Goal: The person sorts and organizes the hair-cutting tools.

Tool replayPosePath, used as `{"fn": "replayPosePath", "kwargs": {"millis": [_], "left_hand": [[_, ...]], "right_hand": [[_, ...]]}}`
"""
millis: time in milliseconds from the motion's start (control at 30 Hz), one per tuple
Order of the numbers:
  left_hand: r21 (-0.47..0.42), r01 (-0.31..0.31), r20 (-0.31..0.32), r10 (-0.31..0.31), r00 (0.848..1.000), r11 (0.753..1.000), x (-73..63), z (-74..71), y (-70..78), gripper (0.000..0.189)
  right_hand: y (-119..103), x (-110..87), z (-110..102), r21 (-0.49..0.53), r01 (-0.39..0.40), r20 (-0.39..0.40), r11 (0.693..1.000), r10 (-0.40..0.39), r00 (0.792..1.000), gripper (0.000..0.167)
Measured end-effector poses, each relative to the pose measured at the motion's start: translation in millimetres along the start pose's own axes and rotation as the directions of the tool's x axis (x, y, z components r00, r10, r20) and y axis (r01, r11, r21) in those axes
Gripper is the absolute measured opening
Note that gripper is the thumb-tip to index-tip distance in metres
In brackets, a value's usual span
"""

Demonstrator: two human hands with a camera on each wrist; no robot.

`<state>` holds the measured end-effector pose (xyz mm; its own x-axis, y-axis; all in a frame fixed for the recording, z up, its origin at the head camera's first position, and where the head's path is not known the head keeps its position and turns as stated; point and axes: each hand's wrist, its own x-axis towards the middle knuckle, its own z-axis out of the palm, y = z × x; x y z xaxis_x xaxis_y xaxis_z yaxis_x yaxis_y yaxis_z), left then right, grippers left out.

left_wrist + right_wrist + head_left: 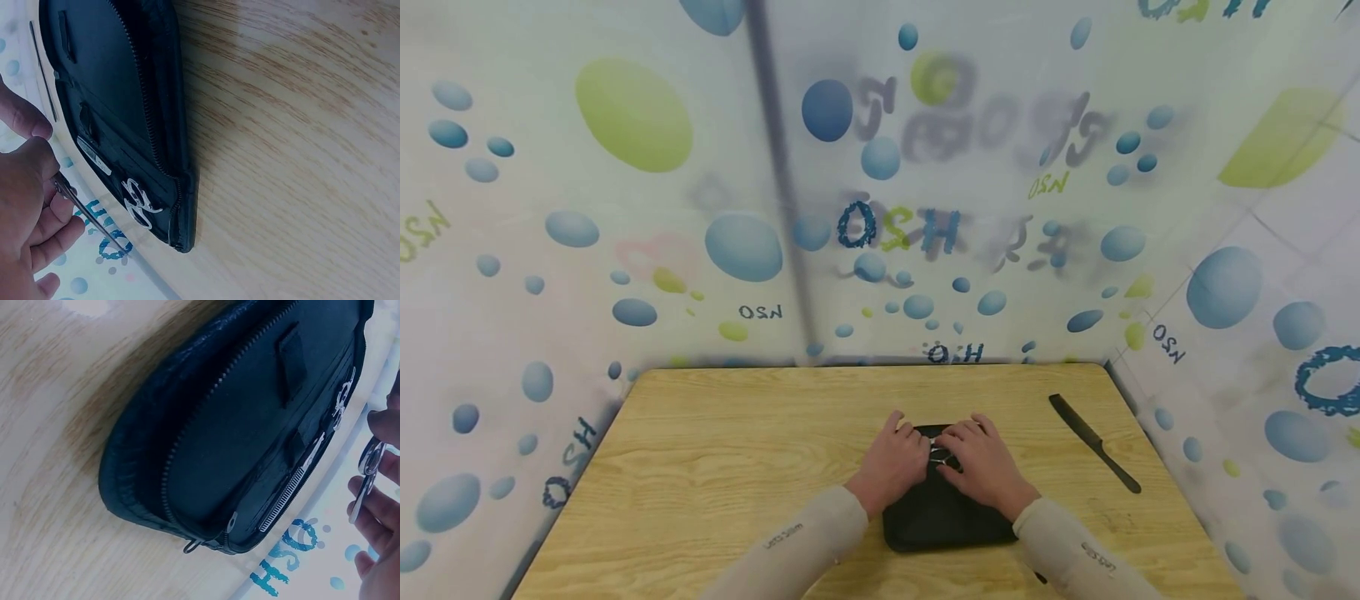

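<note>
Both hands are raised over a black zippered case that lies unzipped on the table. Between them is a pair of metal scissors. My left hand pinches one part of the scissors, and a slim length of metal sticks out past its fingers in the left wrist view. My right hand holds the finger rings between thumb and fingers. Inside the case lie a second pair of scissors, showing silver rings, and a toothed metal tool. The fingers partly hide the held scissors.
A black comb with a long handle lies on the wooden table, right of the case. A small dark tip shows beside the right sleeve. A printed curtain hangs behind the table.
</note>
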<state>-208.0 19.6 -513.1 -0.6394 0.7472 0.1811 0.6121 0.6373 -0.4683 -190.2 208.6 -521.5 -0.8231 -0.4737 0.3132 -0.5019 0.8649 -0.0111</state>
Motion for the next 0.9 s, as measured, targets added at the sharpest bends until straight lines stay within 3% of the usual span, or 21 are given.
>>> {"fn": "replayPosePath", "kwargs": {"millis": [233,667,900], "left_hand": [[0.001,-0.003,-0.033,0.003,0.999,1.000,-0.6,1.7,0.8,0.026],[-0.022,-0.001,-0.015,0.001,1.000,1.000,-0.9,-0.3,3.9,0.025],[-0.034,0.001,-0.060,-0.003,0.998,0.999,-2.2,3.3,4.4,0.025]], "right_hand": [[-0.7,-0.8,-1.8,0.014,0.006,-0.012,1.000,-0.006,1.000,0.032],[-0.3,-1.1,2.2,0.007,0.028,-0.071,1.000,-0.027,0.997,0.023],[-2.5,-0.7,-0.6,-0.009,0.027,-0.073,1.000,-0.028,0.997,0.022]]}}
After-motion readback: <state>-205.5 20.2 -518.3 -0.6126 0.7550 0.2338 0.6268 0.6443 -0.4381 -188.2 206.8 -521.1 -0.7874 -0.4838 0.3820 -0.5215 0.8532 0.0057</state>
